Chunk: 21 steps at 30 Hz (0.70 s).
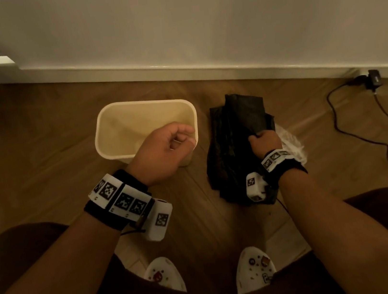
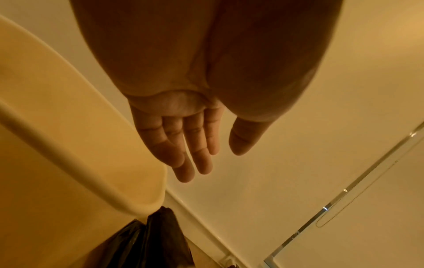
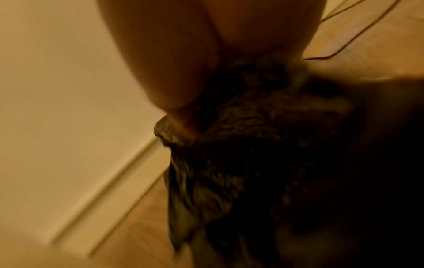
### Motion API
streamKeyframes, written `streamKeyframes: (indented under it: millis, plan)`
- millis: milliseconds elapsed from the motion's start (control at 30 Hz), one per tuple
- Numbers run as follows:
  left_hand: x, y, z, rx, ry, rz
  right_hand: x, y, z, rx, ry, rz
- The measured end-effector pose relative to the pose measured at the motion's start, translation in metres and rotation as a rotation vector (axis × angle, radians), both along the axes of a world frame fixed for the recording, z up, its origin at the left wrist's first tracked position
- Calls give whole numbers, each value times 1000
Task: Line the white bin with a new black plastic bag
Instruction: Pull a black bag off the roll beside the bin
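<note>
The white bin [image 1: 116,106] stands empty and upright on the wooden floor near the wall. My left hand [image 1: 179,139] hovers over its near right corner and holds nothing; in the left wrist view the fingers of that hand [image 2: 215,154] hang relaxed beside the bin's rim [image 2: 45,145]. To the right of the bin a black plastic bag [image 1: 234,135] lies crumpled on the floor. My right hand [image 1: 262,140] grips a bunch of it at its right edge. The right wrist view is blurred and shows the bag [image 3: 241,154] gathered in my right hand [image 3: 185,123].
A white skirting board [image 1: 201,66] runs behind the bin. A black cable [image 1: 385,123] and plug [image 1: 374,79] lie on the floor at the right. Something white and crinkled [image 1: 290,142] sits under my right wrist. My white shoes [image 1: 254,268] are at the bottom.
</note>
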<state>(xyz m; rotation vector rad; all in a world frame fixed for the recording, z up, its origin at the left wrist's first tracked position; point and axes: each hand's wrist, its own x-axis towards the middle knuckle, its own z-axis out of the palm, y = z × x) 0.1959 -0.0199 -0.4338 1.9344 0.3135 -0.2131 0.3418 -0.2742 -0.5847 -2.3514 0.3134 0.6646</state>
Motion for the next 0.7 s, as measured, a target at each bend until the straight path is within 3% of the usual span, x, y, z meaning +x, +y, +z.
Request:
streamKeyframes:
  millis: [100,267,467,567,700]
  plan:
    - [1,4,4,-22,-39,22,13,1,3,244,197,-196]
    - [0,6,6,-75,-62,43,-8,-24,-36,-116,177,-124]
    - [4,3,3,-81,-54,46,-46,-20,-53,-160,168,-46]
    - [8,4,7,-96,-77,52,-29,-3,-12,-71,37,-46]
    - [15,11,15,-132,-99,91,10,29,79,185,-241,24]
